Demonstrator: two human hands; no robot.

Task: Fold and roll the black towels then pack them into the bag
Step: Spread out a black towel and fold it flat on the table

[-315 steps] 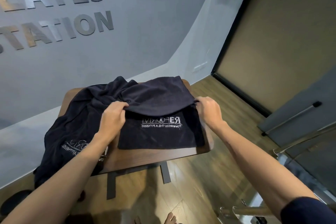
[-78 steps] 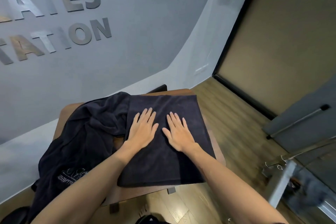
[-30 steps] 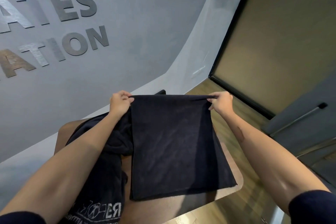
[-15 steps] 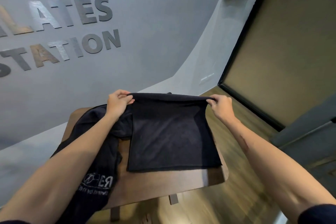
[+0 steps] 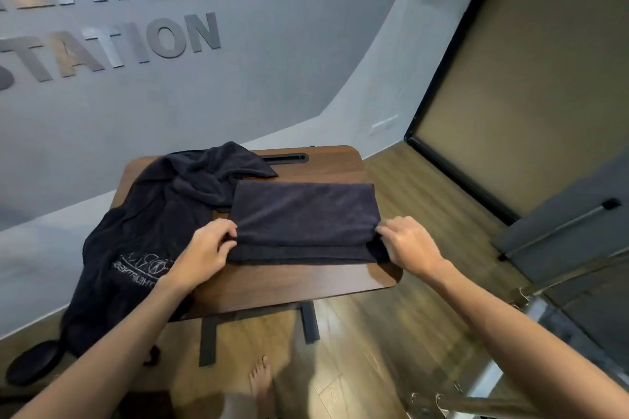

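Fingers (image 5: 227, 229) of the left hand (image 5: 204, 253) curl around the left end of the folded towel (image 5: 304, 214), pinching its upper layer near the front edge; the right hand (image 5: 410, 245) does the same at the right end, thumb and fingers closed on the cloth. That towel lies flat as a wide rectangle on the right half of the wooden table (image 5: 289, 282), its upper layer stopping a little short of the lower one, so a dark strip of the lower layer shows along the side nearest the person. It sits back from the table's front edge, and its right end reaches close to the right edge. A heap of unfolded towels (image 5: 160, 214) covers the left half of the table and hangs over the left edge, a pale printed logo showing on the draped part. At the far edge a dark slot (image 5: 289, 157) is set into the tabletop. On the floor at the lower left lies a dark round shape (image 5: 30, 364), possibly a bag, though blur leaves that unclear. A bare foot (image 5: 260, 381) stands below the table.
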